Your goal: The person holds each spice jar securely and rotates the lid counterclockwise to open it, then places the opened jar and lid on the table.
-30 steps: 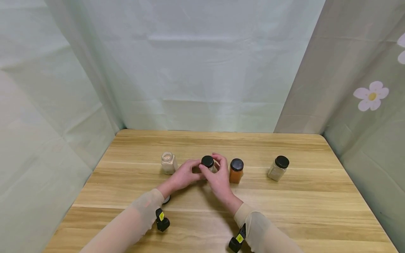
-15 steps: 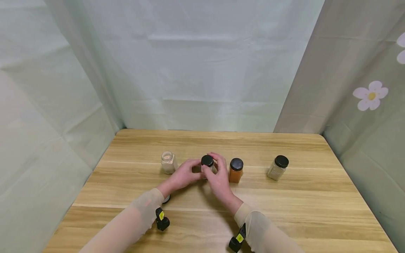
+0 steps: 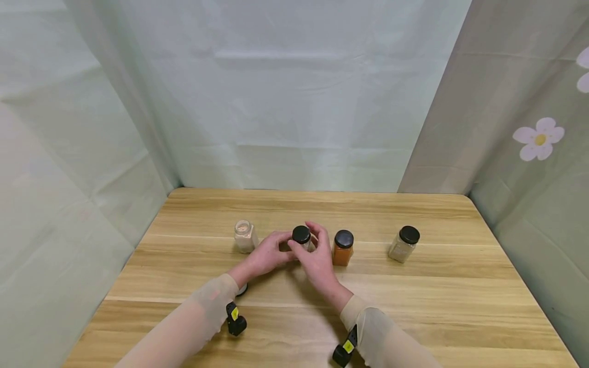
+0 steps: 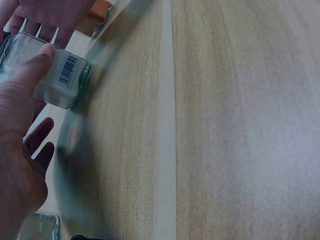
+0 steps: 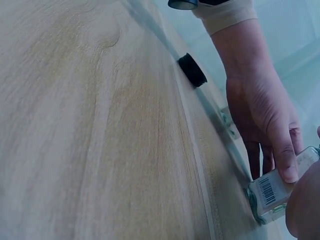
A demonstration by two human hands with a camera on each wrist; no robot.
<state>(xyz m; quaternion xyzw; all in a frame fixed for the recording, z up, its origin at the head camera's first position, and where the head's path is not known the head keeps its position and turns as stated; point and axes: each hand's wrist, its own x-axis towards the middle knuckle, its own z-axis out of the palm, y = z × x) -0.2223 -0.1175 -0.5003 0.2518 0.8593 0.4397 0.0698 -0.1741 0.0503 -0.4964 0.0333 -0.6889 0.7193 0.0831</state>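
With the powder jar [image 3: 246, 240] uncapped, a left hand [image 3: 265, 255] grips a barcoded jar [image 4: 68, 74], right hand [image 3: 319, 260] curled round its black lid [image 3: 301, 234], orange jar [image 3: 342, 255] and tan jar [image 3: 402, 251] still capped.

"What stands on the pale-brown wooden table [image 3: 442, 301]?"
"A black-lidded, orange-filled glass jar [image 3: 342, 255]; farther right, a black-lidded, beige-filled glass jar [image 3: 402, 250]."
"Behind?"
"Pale grey-green cloth curtain [image 3: 294, 112]; pinkish-white five-petalled flower [image 3: 539, 139] at right."

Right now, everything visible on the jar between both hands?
The jar is clear, boxy and glass-looking, roughly upright, with a black cap on and a barcode label. The left hand grips its body; the right hand curves around the cap, contact unclear. It's between an open jar and an orange jar.
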